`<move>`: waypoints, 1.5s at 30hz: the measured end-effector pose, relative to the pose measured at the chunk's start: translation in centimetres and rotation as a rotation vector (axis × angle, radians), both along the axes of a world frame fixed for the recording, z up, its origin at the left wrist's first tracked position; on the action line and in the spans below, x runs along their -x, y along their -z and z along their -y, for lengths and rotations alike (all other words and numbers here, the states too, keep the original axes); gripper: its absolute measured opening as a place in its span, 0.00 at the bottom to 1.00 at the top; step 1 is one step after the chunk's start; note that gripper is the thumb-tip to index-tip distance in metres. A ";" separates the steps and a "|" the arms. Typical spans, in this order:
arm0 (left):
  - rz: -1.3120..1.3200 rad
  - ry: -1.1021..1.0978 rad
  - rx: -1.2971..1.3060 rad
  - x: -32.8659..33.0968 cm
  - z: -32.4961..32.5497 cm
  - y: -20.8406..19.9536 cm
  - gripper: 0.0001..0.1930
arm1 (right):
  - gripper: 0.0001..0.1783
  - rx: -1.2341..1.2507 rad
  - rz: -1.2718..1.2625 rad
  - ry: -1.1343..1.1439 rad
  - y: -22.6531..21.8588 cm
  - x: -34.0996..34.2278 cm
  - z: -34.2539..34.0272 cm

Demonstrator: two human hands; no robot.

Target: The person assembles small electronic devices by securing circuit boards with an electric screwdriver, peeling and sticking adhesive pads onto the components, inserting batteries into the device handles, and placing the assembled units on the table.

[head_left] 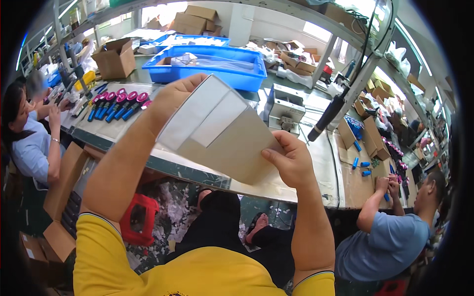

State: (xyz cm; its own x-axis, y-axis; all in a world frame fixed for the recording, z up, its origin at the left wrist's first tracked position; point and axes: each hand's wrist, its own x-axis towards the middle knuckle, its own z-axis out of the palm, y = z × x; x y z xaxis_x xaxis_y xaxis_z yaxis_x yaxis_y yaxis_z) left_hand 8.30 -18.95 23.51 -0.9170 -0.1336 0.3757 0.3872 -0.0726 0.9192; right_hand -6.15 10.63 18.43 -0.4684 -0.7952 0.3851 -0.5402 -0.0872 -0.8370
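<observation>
A flat cardboard sheet, grey-brown with white panels along its upper left, is held tilted above the front of the workbench. My left hand grips its upper left edge, the fingers partly hidden behind it. At the right edge my right hand pinches the sheet, thumb on the near face and fingers behind. Just beyond the sheet, a small silver metal device stands on the bench.
A blue plastic bin and an open cardboard box stand at the back. Pink-and-blue handled items lie left. A black cylindrical tool hangs right. Co-workers sit on both sides. A red stool stands below the bench.
</observation>
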 end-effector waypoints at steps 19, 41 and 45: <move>-0.136 -0.174 -0.338 2.9 -4.7 11.6 0.19 | 0.15 0.015 0.521 0.263 6.8 -1.9 0.3; 0.631 -0.492 -0.517 11.4 1.8 12.5 0.34 | 0.15 -0.104 0.751 0.301 13.0 -0.1 6.1; 0.592 -0.537 -0.191 12.3 3.4 15.0 0.37 | 0.15 -0.114 0.682 0.406 13.3 1.1 8.6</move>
